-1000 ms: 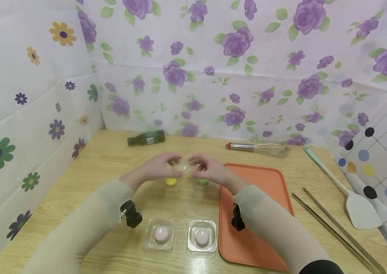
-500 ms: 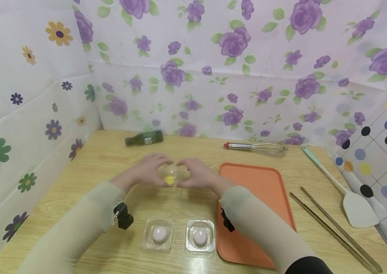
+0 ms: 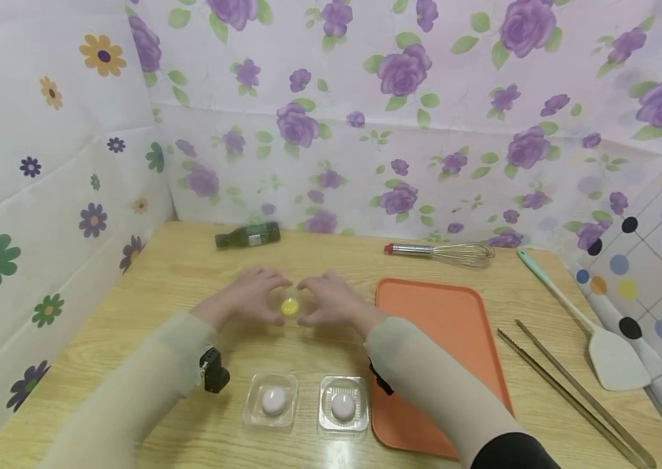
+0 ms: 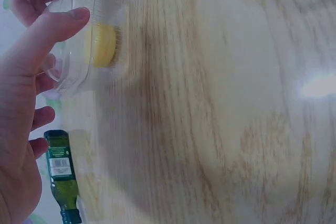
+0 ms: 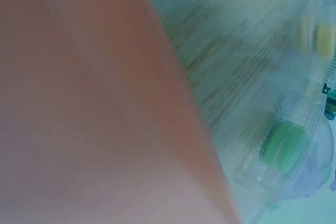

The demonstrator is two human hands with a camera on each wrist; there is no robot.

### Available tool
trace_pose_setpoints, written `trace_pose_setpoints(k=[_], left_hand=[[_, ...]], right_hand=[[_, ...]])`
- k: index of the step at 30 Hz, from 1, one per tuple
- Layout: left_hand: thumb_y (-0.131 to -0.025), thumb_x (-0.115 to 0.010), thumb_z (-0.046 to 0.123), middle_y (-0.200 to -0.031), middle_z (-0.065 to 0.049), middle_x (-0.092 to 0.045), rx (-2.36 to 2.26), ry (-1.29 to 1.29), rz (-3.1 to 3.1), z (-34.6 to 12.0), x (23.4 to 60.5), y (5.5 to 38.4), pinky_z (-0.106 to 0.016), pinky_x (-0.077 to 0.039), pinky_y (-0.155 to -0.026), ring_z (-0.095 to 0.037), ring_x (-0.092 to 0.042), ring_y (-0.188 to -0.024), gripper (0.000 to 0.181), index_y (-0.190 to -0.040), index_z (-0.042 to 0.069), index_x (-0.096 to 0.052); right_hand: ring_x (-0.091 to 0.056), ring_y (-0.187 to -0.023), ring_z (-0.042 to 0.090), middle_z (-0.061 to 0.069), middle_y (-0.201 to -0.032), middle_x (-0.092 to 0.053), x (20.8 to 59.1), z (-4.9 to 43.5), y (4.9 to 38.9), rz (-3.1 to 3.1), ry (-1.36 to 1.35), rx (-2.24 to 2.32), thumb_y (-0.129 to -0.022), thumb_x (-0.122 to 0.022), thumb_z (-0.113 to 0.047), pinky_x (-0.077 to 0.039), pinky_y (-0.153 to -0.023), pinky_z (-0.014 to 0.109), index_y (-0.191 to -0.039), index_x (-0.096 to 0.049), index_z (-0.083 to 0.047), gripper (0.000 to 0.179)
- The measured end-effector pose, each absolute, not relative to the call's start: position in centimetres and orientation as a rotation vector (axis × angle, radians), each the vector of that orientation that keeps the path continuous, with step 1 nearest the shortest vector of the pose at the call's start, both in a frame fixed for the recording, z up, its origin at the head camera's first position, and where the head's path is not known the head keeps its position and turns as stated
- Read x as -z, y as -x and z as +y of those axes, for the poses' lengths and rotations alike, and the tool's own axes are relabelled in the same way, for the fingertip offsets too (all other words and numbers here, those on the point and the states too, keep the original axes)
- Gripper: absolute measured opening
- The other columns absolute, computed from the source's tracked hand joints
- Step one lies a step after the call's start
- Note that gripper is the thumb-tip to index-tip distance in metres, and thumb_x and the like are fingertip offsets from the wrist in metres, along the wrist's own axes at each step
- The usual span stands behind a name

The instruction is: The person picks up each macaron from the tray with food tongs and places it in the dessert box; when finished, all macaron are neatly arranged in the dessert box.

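In the head view my left hand and right hand face each other around a yellow macaron. The left wrist view shows my left thumb and fingers gripping a clear plastic lid over the yellow macaron, which sits in a clear tray. Fingertips of my right hand show at the lid's other side. A green macaron lies in a clear box under a domed lid in the right wrist view; my right hand hides it in the head view.
Two pale pink macarons sit in clear trays near the front. An orange tray lies to the right, with metal tongs and a spatula beyond. A green bottle and a whisk lie at the back.
Both hands have moved left from between the yellow and green macarons to around the yellow one, then lowered slightly with the clear lid. The other objects have stayed put.
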State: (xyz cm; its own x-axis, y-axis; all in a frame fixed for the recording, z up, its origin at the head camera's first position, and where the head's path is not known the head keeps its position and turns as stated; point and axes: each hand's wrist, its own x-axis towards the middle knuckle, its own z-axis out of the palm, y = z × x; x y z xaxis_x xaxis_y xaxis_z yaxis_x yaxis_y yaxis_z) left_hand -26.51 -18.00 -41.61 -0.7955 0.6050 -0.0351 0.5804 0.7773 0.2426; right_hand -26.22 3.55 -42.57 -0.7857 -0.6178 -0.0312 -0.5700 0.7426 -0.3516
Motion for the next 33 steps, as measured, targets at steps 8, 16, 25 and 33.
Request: trace_pose_setpoints(k=[8, 16, 25, 33], left_hand=[[-0.065, -0.075, 0.053, -0.133, -0.007, -0.051, -0.254, -0.95, 2.843, -17.8, 42.0, 26.6, -0.053, -0.023, -0.104, -0.03, -0.042, -0.119, 0.081, -0.133, 0.014, -0.052], [-0.067, -0.074, 0.052, -0.135, -0.008, -0.049, -0.255, -0.921, 2.838, -17.5, 42.1, 26.8, -0.054, -0.02, -0.106, -0.032, -0.04, -0.123, 0.081, -0.135, 0.015, -0.05], [-0.067, -0.073, 0.051, -0.135, -0.007, -0.05, -0.298, -0.903, 2.826, -17.2, 43.1, 26.9, -0.052, -0.02, -0.106, -0.03, -0.04, -0.124, 0.082, -0.135, 0.012, -0.049], [-0.069, -0.073, 0.048, -0.137, -0.01, -0.047, -0.335, -0.879, 2.811, -17.6, 42.8, 26.5, -0.052, -0.014, -0.108, -0.033, -0.037, -0.127, 0.082, -0.137, 0.01, -0.047]], right_hand=[[-0.042, -0.112, 0.023, -0.001, -0.125, -0.056, 42.4, 3.5, 25.9, 2.796, 0.91, 0.417, -0.07, -0.076, -0.048, -0.042, -0.089, 0.042, -0.133, -0.05, -0.02, 0.073], [-0.042, -0.114, 0.023, 0.0, -0.13, -0.054, 42.1, 3.6, 25.8, 2.783, 0.903, 0.407, -0.072, -0.076, -0.046, -0.04, -0.093, 0.042, -0.134, -0.049, -0.018, 0.072], [-0.041, -0.117, 0.023, -0.001, -0.132, -0.053, 42.1, 4.3, 26.0, 2.779, 0.931, 0.338, -0.074, -0.072, -0.05, -0.036, -0.098, 0.042, -0.135, -0.049, -0.018, 0.072], [-0.041, -0.122, 0.027, 0.005, -0.135, -0.05, 42.2, 7.9, 27.1, 2.86, 0.934, 0.213, -0.079, -0.065, -0.054, -0.031, -0.1, 0.043, -0.135, -0.051, -0.017, 0.069]])
